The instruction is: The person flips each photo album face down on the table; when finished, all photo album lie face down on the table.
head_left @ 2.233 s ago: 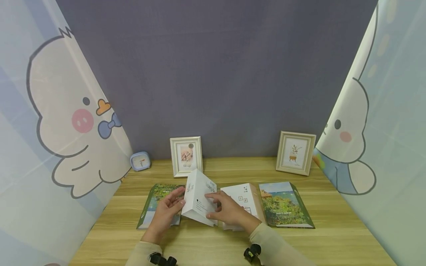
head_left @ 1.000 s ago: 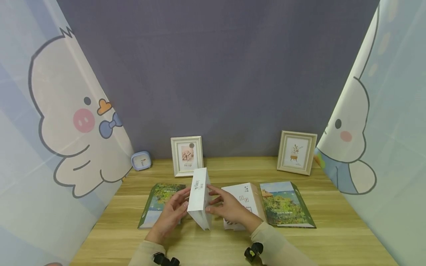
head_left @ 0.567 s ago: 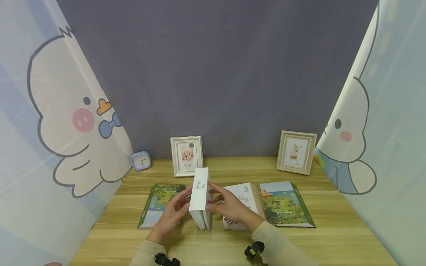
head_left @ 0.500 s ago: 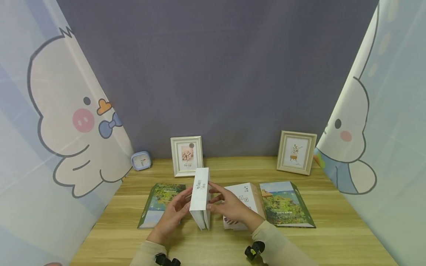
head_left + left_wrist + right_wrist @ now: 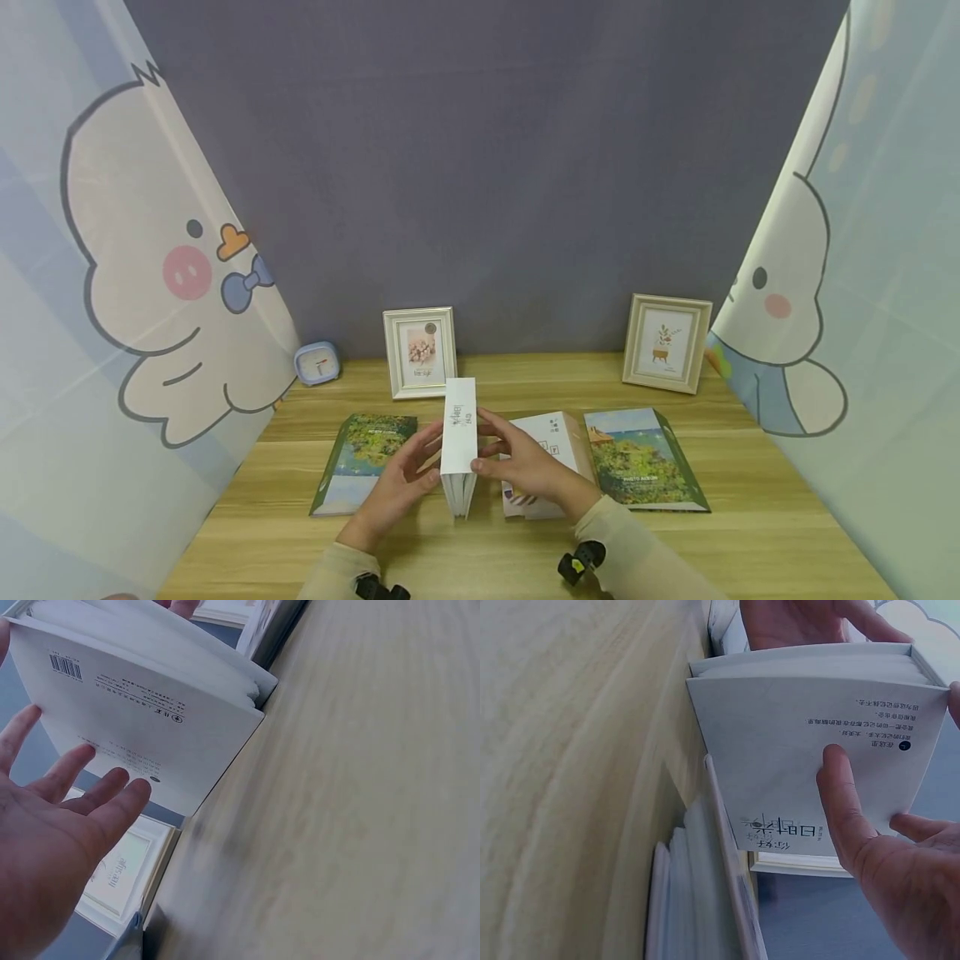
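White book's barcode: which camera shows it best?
Left wrist: the barcode sits near the top corner of the white book. Right wrist shows the other cover's print; head shows only the spine.

Head: I look forward and down, farther off.
Wrists: close on opposite covers of the upright white paper book (image 5: 459,446), seen by all three.

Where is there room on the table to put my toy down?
Bare wood lies between the two frames, along the near edge by the sleeves, and right of the right album. The middle is crowded: both hands stand a white book upright between the albums.
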Action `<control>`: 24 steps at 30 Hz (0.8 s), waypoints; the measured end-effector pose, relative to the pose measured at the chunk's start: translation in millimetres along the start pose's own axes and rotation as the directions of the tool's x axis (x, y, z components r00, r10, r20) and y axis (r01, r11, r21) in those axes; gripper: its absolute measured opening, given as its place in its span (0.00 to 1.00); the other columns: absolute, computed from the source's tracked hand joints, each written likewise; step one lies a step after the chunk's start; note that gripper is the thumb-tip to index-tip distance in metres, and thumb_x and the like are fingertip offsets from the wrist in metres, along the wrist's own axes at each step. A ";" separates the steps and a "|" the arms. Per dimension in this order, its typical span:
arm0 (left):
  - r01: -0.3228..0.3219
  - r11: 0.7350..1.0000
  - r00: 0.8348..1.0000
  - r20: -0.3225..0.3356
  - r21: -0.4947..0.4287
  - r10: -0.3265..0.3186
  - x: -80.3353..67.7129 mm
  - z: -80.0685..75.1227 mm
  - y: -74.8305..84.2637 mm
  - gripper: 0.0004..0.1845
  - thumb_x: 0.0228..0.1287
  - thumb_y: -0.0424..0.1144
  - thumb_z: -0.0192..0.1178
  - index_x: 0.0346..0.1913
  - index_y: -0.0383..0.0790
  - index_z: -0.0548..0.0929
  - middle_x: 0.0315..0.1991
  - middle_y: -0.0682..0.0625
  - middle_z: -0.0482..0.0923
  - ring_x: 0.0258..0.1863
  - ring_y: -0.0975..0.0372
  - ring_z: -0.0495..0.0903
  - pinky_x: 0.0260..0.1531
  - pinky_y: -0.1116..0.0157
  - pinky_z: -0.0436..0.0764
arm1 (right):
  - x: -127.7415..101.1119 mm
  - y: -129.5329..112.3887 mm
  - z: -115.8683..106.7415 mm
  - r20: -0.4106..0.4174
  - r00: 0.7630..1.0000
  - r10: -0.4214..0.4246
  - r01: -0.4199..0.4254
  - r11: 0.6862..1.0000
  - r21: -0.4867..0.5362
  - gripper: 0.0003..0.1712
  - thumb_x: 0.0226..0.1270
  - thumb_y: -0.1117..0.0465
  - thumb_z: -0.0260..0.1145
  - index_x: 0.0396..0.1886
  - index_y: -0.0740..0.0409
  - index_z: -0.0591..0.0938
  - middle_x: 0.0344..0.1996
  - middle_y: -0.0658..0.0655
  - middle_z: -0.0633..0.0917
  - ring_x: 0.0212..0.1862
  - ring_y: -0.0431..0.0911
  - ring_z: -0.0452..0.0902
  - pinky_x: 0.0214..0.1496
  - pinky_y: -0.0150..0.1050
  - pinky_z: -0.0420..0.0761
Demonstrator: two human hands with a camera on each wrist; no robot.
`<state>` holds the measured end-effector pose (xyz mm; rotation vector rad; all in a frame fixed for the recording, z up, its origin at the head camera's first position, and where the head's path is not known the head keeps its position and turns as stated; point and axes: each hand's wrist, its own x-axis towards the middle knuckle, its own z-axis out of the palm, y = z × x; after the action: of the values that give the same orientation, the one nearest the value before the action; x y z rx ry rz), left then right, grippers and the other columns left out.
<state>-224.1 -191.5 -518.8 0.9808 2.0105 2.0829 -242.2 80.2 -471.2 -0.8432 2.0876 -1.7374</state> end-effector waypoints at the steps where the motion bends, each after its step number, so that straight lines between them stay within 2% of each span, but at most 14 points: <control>1: -0.002 1.000 1.000 0.003 -0.002 0.002 0.2 0.6 0.3 0.36 0.79 0.27 0.56 0.83 0.37 0.55 0.83 0.34 0.49 0.79 0.40 0.53 0.72 0.63 0.69 | -0.4 0.5 -0.3 0.000 1.000 -0.004 0.004 1.000 0.012 0.51 0.75 0.51 0.71 0.87 0.51 0.52 0.74 0.65 0.70 0.62 0.56 0.78 0.53 0.43 0.87; 4: 0.002 1.000 1.000 0.011 -0.009 -0.002 0.3 2.1 0.4 0.36 0.78 0.26 0.57 0.83 0.37 0.55 0.83 0.35 0.49 0.79 0.35 0.51 0.72 0.62 0.69 | -1.6 2.1 -1.4 -0.009 1.000 -0.014 0.014 0.999 0.042 0.51 0.74 0.54 0.72 0.86 0.50 0.53 0.74 0.68 0.69 0.62 0.58 0.79 0.52 0.43 0.87; 8: 0.026 1.000 0.999 0.020 -0.002 -0.026 -0.3 2.7 -0.4 0.37 0.77 0.26 0.58 0.83 0.38 0.56 0.84 0.38 0.49 0.78 0.35 0.51 0.74 0.44 0.64 | -4.5 4.4 -2.8 -0.024 0.999 -0.031 0.032 0.997 0.076 0.50 0.74 0.58 0.72 0.86 0.51 0.54 0.73 0.69 0.69 0.61 0.60 0.79 0.52 0.43 0.88; 11: 0.051 0.999 0.998 0.022 0.019 -0.052 -0.9 2.5 -1.3 0.38 0.76 0.26 0.60 0.83 0.38 0.57 0.84 0.40 0.50 0.78 0.36 0.52 0.72 0.33 0.58 | -6.8 6.0 -4.0 -0.029 0.999 -0.040 0.043 0.995 0.090 0.49 0.74 0.60 0.72 0.86 0.52 0.54 0.74 0.70 0.68 0.61 0.61 0.80 0.52 0.42 0.88; 16: 0.065 0.997 0.997 0.027 0.048 -0.066 -0.3 3.1 -4.7 0.39 0.74 0.26 0.62 0.83 0.40 0.59 0.83 0.41 0.52 0.78 0.34 0.53 0.72 0.34 0.60 | -10.2 4.0 -7.0 -0.052 0.998 -0.035 0.038 0.998 0.048 0.49 0.73 0.60 0.73 0.86 0.52 0.56 0.74 0.66 0.68 0.60 0.57 0.78 0.51 0.42 0.88; 21: 0.069 0.996 0.996 0.043 0.058 -0.072 0.3 4.5 -7.5 0.38 0.74 0.26 0.62 0.82 0.38 0.61 0.83 0.40 0.52 0.78 0.31 0.51 0.72 0.35 0.59 | -13.3 1.1 -11.4 -0.066 0.998 -0.005 0.003 1.000 -0.022 0.48 0.72 0.56 0.74 0.85 0.49 0.59 0.74 0.60 0.69 0.57 0.54 0.79 0.47 0.45 0.89; 24: 0.069 0.995 0.996 0.048 0.067 -0.072 0.7 6.2 -6.7 0.38 0.73 0.26 0.63 0.82 0.37 0.61 0.83 0.39 0.52 0.78 0.30 0.50 0.72 0.34 0.58 | -14.3 1.3 -13.0 -0.053 0.999 -0.008 0.007 1.000 -0.021 0.48 0.73 0.58 0.73 0.85 0.51 0.59 0.74 0.63 0.68 0.57 0.56 0.80 0.47 0.46 0.89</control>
<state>-224.1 -184.9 -525.1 0.9478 2.0696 1.9489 -238.8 99.3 -471.6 -0.8206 2.1421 -1.7632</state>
